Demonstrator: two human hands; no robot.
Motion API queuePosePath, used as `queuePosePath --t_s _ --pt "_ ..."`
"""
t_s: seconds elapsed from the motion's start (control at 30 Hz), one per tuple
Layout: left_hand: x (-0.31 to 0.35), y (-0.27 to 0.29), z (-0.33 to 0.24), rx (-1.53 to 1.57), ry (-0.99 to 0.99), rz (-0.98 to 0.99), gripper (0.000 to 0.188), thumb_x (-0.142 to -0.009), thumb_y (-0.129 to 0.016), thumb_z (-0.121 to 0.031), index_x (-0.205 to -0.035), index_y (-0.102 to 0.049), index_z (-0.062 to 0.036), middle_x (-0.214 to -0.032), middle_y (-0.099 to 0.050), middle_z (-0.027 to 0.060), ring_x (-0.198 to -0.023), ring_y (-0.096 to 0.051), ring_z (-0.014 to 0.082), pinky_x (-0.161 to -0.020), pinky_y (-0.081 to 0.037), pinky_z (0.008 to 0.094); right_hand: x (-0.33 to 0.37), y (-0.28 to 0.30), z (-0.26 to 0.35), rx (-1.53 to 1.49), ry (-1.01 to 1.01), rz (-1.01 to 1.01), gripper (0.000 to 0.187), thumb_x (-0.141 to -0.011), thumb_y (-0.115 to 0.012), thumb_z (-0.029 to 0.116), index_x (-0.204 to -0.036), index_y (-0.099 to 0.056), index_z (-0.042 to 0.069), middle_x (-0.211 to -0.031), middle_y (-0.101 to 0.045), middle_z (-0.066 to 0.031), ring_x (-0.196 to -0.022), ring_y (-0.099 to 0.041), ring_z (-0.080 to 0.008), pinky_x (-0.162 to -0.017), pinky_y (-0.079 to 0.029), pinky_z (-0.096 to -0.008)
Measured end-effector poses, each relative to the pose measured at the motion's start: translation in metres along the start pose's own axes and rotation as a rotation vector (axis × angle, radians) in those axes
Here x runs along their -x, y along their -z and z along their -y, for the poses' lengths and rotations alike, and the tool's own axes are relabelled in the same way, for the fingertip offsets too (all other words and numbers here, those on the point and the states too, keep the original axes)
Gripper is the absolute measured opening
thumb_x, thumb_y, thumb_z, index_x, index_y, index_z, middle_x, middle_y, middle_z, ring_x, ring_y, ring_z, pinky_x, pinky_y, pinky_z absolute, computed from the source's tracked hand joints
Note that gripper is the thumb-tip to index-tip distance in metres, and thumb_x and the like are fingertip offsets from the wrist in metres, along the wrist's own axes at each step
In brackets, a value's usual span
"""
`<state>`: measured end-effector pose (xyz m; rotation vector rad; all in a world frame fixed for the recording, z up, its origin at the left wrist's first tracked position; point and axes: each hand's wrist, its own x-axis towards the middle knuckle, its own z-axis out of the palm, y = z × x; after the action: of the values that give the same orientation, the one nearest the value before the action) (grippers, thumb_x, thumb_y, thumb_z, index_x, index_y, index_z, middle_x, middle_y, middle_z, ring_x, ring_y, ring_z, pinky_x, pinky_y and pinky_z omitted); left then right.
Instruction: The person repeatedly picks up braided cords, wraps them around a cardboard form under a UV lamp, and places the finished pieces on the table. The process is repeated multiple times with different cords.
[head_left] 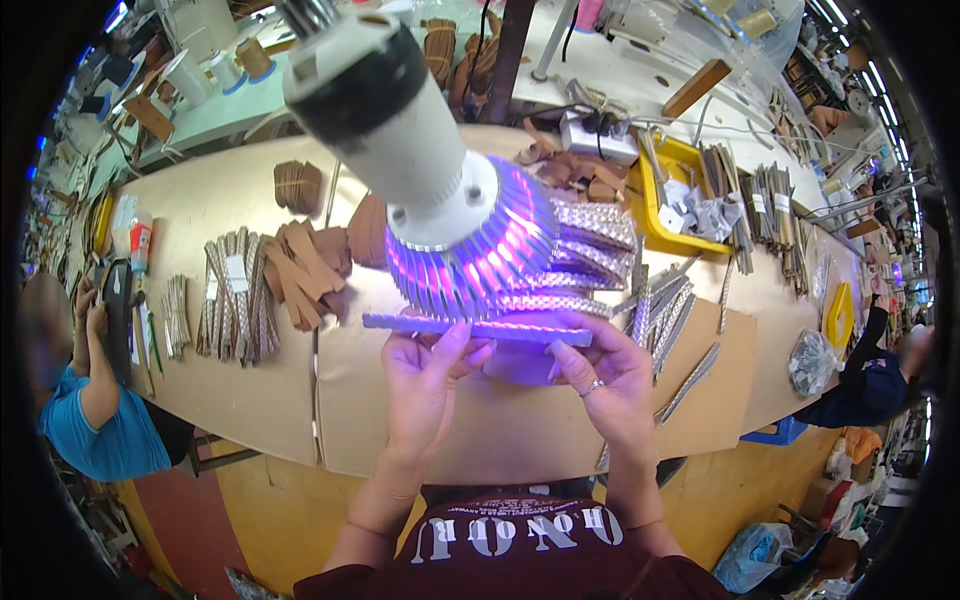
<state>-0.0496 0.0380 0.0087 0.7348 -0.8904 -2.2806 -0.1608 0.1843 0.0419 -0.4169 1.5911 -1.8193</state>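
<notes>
A thin silvery woven strip stretches roughly level between my two hands, bathed in purple light. My left hand pinches it left of its middle, thumb on the near side. Close to the right end, my right hand, with a ring on one finger, also grips it between thumb and fingers. Just above and beyond the strip hangs a finned lamp with a white and black body, hiding part of the table. Behind the lamp's right side lies a stack of similar woven strips.
Bundled woven strips and brown strips lie left. More loose strips rest on the right, near a brown board. A yellow tray stands at the back right. One person works at far left, another at far right.
</notes>
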Motion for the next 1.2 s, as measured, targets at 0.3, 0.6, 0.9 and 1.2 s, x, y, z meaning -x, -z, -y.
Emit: queuePosePath --t_s 0.3,0.6,0.9,1.2 --pt "-0.023 0.029 -0.013 0.220 -0.042 0.052 0.034 -0.094 -0.056 0.002 -0.127 -0.046 -0.0020 -0.100 -0.066 0.0070 -0.091 -0.069 0.0170 -0.080 -0.061 0.0321 -0.020 -0.004 0.007 0.228 0.159 0.078 0.016 -0.091 -0.063 -0.005 -0.107 -0.064 -0.005 -0.094 -0.066 -0.0083 -0.080 -0.065 -0.0135 -0.073 -0.054 -0.0258" --pt "-0.027 0.020 -0.011 0.190 -0.025 0.062 0.054 -0.091 -0.052 0.009 -0.141 -0.034 -0.0015 -0.105 -0.066 0.0076 -0.091 -0.067 0.0120 -0.079 -0.056 0.0261 -0.013 0.011 0.005 0.225 0.205 0.075 0.041 -0.089 -0.066 -0.005 -0.128 -0.053 -0.002 -0.112 -0.064 -0.0118 -0.102 -0.064 -0.0163 -0.088 -0.052 -0.0278" --pt "-0.017 0.016 -0.002 -0.028 -0.060 0.089 0.045 -0.088 -0.056 0.011 -0.132 -0.046 0.0031 -0.105 -0.069 0.0111 -0.084 -0.069 0.0139 -0.076 -0.057 0.0282 -0.011 0.004 0.008 -0.071 0.183 -0.065 0.048 -0.091 -0.065 -0.001 -0.134 -0.045 -0.001 -0.111 -0.066 -0.0133 -0.104 -0.065 -0.0199 -0.092 -0.052 -0.0333" --pt "0.043 0.003 0.051 -0.516 -0.520 0.506 0.022 -0.080 -0.076 -0.001 -0.101 -0.068 -0.0036 -0.110 -0.070 0.0157 -0.089 -0.072 0.0248 -0.083 -0.057 0.0318 0.008 0.007 0.025 -0.437 0.013 0.107 0.022 -0.097 -0.061 0.013 -0.111 -0.061 -0.005 -0.097 -0.065 -0.0088 -0.083 -0.062 -0.0142 -0.074 -0.051 -0.0265"
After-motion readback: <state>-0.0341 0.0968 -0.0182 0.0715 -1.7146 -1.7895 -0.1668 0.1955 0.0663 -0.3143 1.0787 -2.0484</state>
